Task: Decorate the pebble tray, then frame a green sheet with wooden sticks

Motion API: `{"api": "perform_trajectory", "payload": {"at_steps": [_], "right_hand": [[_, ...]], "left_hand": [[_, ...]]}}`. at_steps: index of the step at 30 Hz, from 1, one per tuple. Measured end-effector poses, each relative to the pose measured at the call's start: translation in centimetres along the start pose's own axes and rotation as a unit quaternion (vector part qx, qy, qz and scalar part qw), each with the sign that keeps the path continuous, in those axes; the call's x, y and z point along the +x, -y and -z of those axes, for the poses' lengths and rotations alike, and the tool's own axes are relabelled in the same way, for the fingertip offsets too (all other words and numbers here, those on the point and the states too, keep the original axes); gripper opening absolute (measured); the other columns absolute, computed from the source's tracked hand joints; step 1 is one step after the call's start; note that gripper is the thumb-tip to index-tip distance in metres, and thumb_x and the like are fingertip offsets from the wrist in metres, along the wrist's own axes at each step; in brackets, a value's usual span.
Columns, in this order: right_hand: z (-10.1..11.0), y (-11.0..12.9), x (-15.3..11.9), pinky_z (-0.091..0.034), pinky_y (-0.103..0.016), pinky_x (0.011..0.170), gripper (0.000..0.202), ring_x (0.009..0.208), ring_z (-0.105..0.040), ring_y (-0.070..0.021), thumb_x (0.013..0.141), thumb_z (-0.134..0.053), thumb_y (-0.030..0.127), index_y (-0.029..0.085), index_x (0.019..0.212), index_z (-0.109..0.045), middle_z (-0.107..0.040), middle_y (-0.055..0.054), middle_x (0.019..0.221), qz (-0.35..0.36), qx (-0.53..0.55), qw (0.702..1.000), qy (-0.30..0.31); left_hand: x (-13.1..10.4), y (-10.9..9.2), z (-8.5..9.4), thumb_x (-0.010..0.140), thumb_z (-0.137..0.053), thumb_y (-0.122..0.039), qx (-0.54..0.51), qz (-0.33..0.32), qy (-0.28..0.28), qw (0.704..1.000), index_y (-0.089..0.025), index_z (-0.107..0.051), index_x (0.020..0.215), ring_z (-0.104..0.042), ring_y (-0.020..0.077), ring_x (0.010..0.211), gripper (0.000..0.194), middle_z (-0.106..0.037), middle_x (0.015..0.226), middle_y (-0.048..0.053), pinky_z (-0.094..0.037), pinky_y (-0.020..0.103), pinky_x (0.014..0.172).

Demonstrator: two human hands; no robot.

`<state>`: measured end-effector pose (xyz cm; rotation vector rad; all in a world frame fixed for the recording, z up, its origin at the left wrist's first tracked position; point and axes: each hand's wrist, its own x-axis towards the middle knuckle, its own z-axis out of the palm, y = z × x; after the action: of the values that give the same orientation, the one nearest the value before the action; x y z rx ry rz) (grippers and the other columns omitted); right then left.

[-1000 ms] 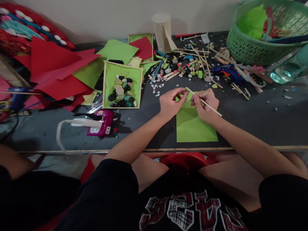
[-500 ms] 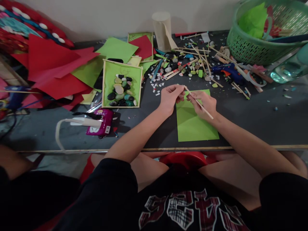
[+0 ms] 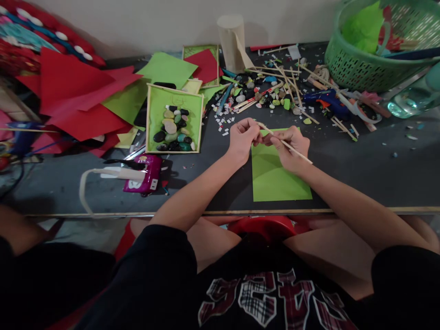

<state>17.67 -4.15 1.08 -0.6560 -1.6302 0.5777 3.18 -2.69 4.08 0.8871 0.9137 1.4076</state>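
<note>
A thin pale wooden stick point(image 3: 297, 152) slants across both hands above a sheet of green paper point(image 3: 280, 183). My right hand point(image 3: 294, 146) is closed around the stick's middle, and its near end sticks out past the wrist. The far end meets the bent fingers of my left hand point(image 3: 243, 137), which pinch it; the fingertips are partly hidden. Under the hands, the green sheet lies flat near the table's front edge. To the left stands a green stick-framed panel point(image 3: 175, 96) with pebbles stacked on it.
Behind the hands lie scattered pebbles, sticks and paper bits, with a paper roll point(image 3: 231, 46) by the wall. A blue glue gun point(image 3: 330, 103), a green basket point(image 3: 364, 68) and a bottle point(image 3: 405, 103) are at right. Red paper point(image 3: 75, 91) and a purple power adapter point(image 3: 146, 174) are at left.
The stick has shifted slightly; its near end now points farther right and a little higher. Both hands stay over the green sheet, with the right fingers slightly repositioned.
</note>
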Motion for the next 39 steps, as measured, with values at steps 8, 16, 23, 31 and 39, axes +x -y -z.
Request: {"api": "perform_trajectory", "payload": {"at_steps": [8, 16, 23, 31, 39], "right_hand": [[-0.2, -0.4, 0.2, -0.066, -0.025, 0.068, 0.015, 0.078, -0.079, -0.0129, 0.096, -0.069, 0.029, 0.024, 0.091, -0.056, -0.079, 0.002, 0.089, -0.025, 0.068, 0.997, -0.028], [0.8, -0.3, 0.6, -0.061, -0.022, 0.068, 0.012, 0.083, -0.078, -0.0127, 0.091, -0.070, 0.015, 0.024, 0.092, -0.063, -0.080, 0.000, 0.094, 0.125, -0.102, 0.987, -0.017], [0.3, -0.7, 0.2, -0.061, -0.024, 0.065, 0.014, 0.080, -0.078, -0.0128, 0.093, -0.072, 0.027, 0.024, 0.087, -0.059, -0.080, 0.002, 0.091, 0.015, 0.008, 0.999, -0.036], [-0.6, 0.4, 0.9, -0.063, -0.025, 0.064, 0.034, 0.063, -0.070, -0.0089, 0.092, -0.072, 0.046, 0.025, 0.082, -0.049, -0.072, 0.007, 0.073, -0.105, 0.144, 0.983, -0.029], [-0.7, 0.1, 1.2, -0.059, -0.024, 0.058, 0.042, 0.057, -0.065, -0.0080, 0.091, -0.071, 0.055, 0.026, 0.082, -0.043, -0.063, 0.009, 0.065, -0.134, 0.171, 0.975, -0.054]], "left_hand": [[0.3, 0.0, 0.4, 0.084, -0.075, -0.027, 0.026, -0.006, 0.019, 0.999, -0.019, -0.047, 0.054, -0.045, 0.0027, 0.039, 0.042, -0.043, 0.043, -0.009, -0.032, 0.014, 0.040], [0.2, -0.4, 0.2, 0.087, -0.073, -0.025, 0.027, 0.024, 0.044, 0.998, -0.019, -0.048, 0.058, -0.045, 0.0029, 0.038, 0.039, -0.040, 0.045, -0.010, -0.031, 0.015, 0.039], [0.4, -0.2, 0.4, 0.083, -0.077, -0.027, 0.015, 0.019, 0.056, 0.998, -0.020, -0.040, 0.057, -0.051, 0.0046, 0.038, 0.046, -0.036, 0.042, -0.012, -0.036, 0.015, 0.040], [0.7, 0.6, 0.7, 0.082, -0.079, -0.028, 0.011, -0.017, 0.041, 0.999, -0.020, -0.041, 0.059, -0.051, 0.0036, 0.038, 0.045, -0.051, 0.046, -0.010, -0.041, 0.015, 0.043], [0.5, 0.7, 1.1, 0.087, -0.076, -0.045, 0.081, -0.041, 0.092, 0.992, -0.020, -0.060, 0.070, -0.056, 0.0062, 0.046, 0.034, -0.055, 0.052, -0.007, -0.045, 0.017, 0.047]]}}
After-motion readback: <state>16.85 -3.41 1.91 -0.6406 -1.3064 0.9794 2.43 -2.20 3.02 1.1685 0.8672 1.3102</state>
